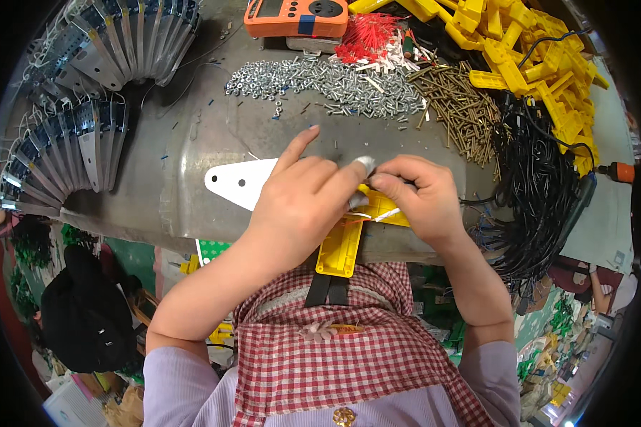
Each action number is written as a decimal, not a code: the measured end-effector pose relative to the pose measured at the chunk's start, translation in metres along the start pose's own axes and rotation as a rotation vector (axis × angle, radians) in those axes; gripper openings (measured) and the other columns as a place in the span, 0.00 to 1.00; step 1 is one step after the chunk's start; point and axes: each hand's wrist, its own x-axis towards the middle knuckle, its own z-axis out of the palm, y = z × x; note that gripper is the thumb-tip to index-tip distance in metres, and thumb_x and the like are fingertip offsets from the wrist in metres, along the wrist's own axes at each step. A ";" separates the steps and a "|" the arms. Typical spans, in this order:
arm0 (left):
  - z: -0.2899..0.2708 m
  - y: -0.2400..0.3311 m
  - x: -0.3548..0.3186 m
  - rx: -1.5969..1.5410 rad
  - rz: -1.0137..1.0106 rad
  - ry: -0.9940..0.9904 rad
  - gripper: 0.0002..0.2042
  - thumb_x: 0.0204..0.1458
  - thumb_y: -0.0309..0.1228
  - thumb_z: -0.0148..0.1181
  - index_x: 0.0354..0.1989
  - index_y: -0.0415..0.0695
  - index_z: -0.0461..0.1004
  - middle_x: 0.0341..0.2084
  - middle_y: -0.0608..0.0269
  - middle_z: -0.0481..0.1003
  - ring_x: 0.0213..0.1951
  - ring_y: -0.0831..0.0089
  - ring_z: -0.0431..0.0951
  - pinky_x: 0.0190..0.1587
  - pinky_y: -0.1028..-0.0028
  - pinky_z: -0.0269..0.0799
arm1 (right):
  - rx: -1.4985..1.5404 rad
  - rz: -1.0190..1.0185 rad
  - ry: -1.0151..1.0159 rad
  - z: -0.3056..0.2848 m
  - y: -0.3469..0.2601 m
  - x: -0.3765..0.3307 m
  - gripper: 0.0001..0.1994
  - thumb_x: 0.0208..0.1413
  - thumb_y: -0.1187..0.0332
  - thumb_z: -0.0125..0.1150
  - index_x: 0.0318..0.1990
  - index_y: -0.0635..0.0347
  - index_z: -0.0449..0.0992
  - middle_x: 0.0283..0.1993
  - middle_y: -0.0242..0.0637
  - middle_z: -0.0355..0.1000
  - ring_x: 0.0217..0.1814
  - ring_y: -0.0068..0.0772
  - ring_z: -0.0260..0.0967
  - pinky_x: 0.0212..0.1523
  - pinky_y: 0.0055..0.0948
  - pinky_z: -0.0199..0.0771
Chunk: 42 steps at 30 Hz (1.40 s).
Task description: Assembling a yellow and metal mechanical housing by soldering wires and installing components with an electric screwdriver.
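Over the near edge of the worktable lies a yellow plastic housing (340,252), hollow side up, with thin white and orange wires running across it. My left hand (298,186) reaches over its upper part, one finger raised and the others bent in, with white wrapping on a fingertip. My right hand (426,196) is closed in a pinch right beside the left fingertips. What either hand grips is hidden or too small to make out. A white plate (236,182) with dark holes, rounded at its far-left end, lies partly under my left hand.
Piles of silver screws and nuts (335,85), brass screws (463,107) and red pieces (369,37) lie beyond my hands. Yellow housings (527,50) and black cables (530,185) heap at right. Fanned blade-like plates (68,153) stand at left. An orange meter (295,18) sits behind.
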 end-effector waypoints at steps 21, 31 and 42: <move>0.006 -0.010 -0.003 0.161 0.220 0.116 0.13 0.36 0.24 0.64 0.33 0.41 0.73 0.14 0.66 0.64 0.20 0.69 0.71 0.57 0.52 0.64 | -0.045 -0.093 -0.042 -0.003 -0.001 -0.003 0.08 0.51 0.71 0.62 0.37 0.64 0.77 0.31 0.37 0.73 0.32 0.29 0.70 0.34 0.25 0.69; -0.007 0.009 -0.010 0.159 0.089 0.029 0.16 0.34 0.41 0.68 0.28 0.46 0.73 0.42 0.61 0.71 0.50 0.55 0.67 0.58 0.45 0.51 | -0.147 -0.248 -0.300 -0.032 -0.007 -0.004 0.11 0.44 0.73 0.64 0.38 0.62 0.74 0.38 0.39 0.68 0.40 0.41 0.69 0.41 0.32 0.70; -0.005 0.012 -0.015 0.085 -0.003 -0.080 0.09 0.36 0.34 0.66 0.24 0.46 0.73 0.45 0.59 0.67 0.53 0.55 0.64 0.61 0.43 0.42 | -0.154 -0.205 -0.219 -0.027 -0.007 -0.007 0.06 0.48 0.73 0.63 0.33 0.63 0.75 0.29 0.38 0.68 0.32 0.37 0.68 0.33 0.30 0.67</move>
